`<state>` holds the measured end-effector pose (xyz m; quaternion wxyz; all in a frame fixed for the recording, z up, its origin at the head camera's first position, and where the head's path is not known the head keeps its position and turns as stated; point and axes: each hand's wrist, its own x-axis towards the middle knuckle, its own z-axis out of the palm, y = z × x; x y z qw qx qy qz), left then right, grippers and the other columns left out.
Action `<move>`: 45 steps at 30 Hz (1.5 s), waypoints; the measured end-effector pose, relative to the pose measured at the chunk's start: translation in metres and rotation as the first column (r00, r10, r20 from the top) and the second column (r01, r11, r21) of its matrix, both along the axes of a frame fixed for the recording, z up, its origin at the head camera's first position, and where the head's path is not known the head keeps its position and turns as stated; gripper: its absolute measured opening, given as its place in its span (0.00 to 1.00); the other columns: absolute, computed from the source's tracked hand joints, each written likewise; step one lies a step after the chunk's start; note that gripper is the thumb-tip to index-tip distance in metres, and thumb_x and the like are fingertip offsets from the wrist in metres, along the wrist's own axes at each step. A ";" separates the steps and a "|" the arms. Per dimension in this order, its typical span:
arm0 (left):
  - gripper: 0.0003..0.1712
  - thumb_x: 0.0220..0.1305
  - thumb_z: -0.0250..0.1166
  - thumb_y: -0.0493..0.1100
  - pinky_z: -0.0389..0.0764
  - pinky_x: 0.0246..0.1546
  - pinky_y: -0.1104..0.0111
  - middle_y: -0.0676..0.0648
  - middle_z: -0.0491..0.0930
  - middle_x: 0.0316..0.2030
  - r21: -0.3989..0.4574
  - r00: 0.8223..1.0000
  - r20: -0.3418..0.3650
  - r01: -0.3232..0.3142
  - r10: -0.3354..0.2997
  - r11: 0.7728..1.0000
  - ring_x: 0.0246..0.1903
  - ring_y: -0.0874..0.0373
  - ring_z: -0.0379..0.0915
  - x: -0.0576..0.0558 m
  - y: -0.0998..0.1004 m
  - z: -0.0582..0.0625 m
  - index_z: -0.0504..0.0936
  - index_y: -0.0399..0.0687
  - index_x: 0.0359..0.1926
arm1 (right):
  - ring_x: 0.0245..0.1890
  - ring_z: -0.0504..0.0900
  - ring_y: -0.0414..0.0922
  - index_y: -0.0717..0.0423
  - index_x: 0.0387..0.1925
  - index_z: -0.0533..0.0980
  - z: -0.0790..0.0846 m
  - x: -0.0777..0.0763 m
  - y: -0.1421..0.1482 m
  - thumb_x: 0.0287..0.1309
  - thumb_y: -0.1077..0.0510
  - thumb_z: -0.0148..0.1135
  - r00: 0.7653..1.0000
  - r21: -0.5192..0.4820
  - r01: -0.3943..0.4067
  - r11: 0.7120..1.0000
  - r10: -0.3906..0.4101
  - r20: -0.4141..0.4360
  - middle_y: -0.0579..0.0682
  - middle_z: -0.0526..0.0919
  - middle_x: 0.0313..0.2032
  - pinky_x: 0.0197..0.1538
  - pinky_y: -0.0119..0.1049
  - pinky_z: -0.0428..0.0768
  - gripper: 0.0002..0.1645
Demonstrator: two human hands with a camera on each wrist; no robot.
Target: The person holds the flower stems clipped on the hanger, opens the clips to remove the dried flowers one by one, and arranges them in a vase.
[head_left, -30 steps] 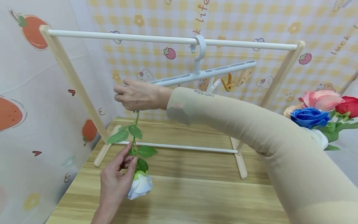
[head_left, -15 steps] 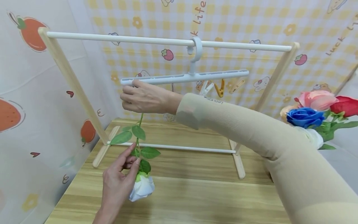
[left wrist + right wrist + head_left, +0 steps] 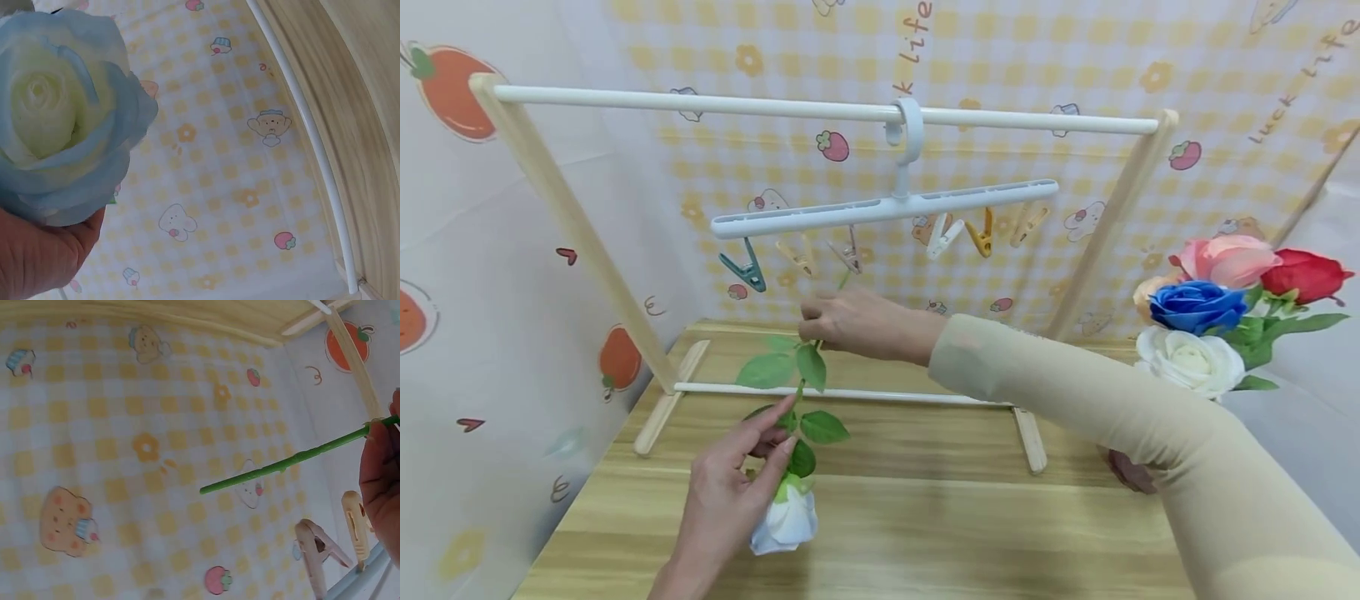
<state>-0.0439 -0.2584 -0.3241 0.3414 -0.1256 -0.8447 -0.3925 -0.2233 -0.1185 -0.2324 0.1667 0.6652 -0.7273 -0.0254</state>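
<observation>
An artificial white rose [image 3: 785, 518], its petals tinged blue, hangs bloom down. My left hand [image 3: 730, 475] pinches its leafy stem just above the bloom; in the left wrist view the bloom [image 3: 37, 119] hides most of that hand. Higher up, my right hand [image 3: 868, 323] holds the stem between thumb and fingers. From that hand the bare green stem end [image 3: 281, 464] sticks out in the right wrist view. Above it hangs a pale blue clip hanger [image 3: 808, 221]. Closest to the stem end is a pinkish-grey clothespin [image 3: 848, 254]; a teal clothespin [image 3: 748, 268] hangs at the left end.
The hanger hooks over the white top rail [image 3: 700, 102] of a wooden-legged rack. Right of centre hang a white clothespin [image 3: 943, 236] and an orange clothespin [image 3: 982, 233]. A bunch of artificial roses [image 3: 1198, 307] stands at the right of the wooden table [image 3: 940, 533].
My right hand has come away from the hanger's left end and moved down and right along the stem. The clothespins there now show. The left hand and rose have shifted slightly right.
</observation>
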 end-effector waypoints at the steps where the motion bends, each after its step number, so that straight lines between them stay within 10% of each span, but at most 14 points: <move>1: 0.29 0.45 0.68 0.22 0.75 0.25 0.81 0.49 0.84 0.29 -0.005 1.000 0.001 0.016 -0.016 1.000 0.27 0.68 0.76 -0.001 0.001 -0.001 0.80 0.41 0.52 | 0.36 0.78 0.42 0.51 0.34 0.80 -0.003 -0.001 0.006 0.54 0.57 0.65 1.000 -0.015 -0.003 1.000 0.003 0.013 0.47 0.79 0.35 0.39 0.29 0.78 0.05; 10: 0.21 0.48 0.68 0.25 0.76 0.22 0.80 0.51 0.85 0.32 0.002 0.996 0.070 0.052 -0.052 0.999 0.28 0.69 0.77 -0.006 0.006 -0.005 0.84 0.44 0.45 | 0.30 0.75 0.38 0.51 0.27 0.79 -0.030 0.004 0.055 0.54 0.57 0.65 0.998 -0.154 -0.030 0.988 0.037 0.041 0.44 0.76 0.29 0.33 0.25 0.77 0.04; 16: 0.15 0.53 0.66 0.27 0.73 0.19 0.82 0.62 0.84 0.33 0.123 0.991 0.093 -0.112 0.101 0.986 0.31 0.76 0.77 -0.011 -0.020 -0.006 0.84 0.42 0.43 | 0.25 0.69 0.38 0.53 0.23 0.74 -0.051 0.016 0.080 0.58 0.64 0.61 0.996 -0.215 -0.075 0.974 0.063 -0.061 0.46 0.74 0.27 0.27 0.26 0.71 0.09; 23: 0.14 0.58 0.64 0.31 0.71 0.32 0.90 0.75 0.77 0.30 0.241 0.889 0.228 -0.447 0.397 0.862 0.30 0.80 0.73 -0.021 -0.069 -0.003 0.82 0.41 0.47 | 0.26 0.70 0.36 0.52 0.26 0.77 -0.064 0.034 0.110 0.54 0.59 0.66 1.000 -0.254 -0.012 0.967 0.010 -0.010 0.44 0.75 0.28 0.28 0.22 0.70 0.05; 31: 0.22 0.60 0.59 0.32 0.69 0.35 0.92 0.69 0.74 0.38 0.455 0.822 0.281 -0.569 0.495 0.685 0.37 0.78 0.70 -0.049 -0.129 0.004 0.76 0.56 0.53 | 0.22 0.65 0.34 0.50 0.26 0.77 -0.070 0.058 0.139 0.48 0.56 0.70 0.997 -0.359 0.078 0.930 -0.072 0.030 0.42 0.70 0.24 0.24 0.20 0.66 0.08; 39: 0.28 0.62 0.57 0.38 0.65 0.54 0.80 0.64 0.65 0.54 0.419 0.770 0.347 -0.638 0.536 0.646 0.49 0.76 0.63 -0.078 -0.154 0.002 0.66 0.57 0.63 | 0.23 0.65 0.33 0.48 0.26 0.75 -0.077 0.076 0.167 0.41 0.61 0.74 0.976 -0.421 0.198 0.885 -0.137 0.171 0.41 0.68 0.24 0.26 0.21 0.66 0.13; 45: 0.34 0.64 0.54 0.40 0.59 0.64 0.74 0.62 0.56 0.63 0.384 0.752 0.452 -0.650 0.480 0.656 0.61 0.71 0.54 -0.098 -0.168 0.003 0.56 0.59 0.69 | 0.23 0.65 0.30 0.46 0.25 0.75 -0.085 0.088 0.195 0.43 0.61 0.72 0.938 -0.420 0.301 0.856 -0.187 0.292 0.38 0.68 0.24 0.27 0.18 0.65 0.12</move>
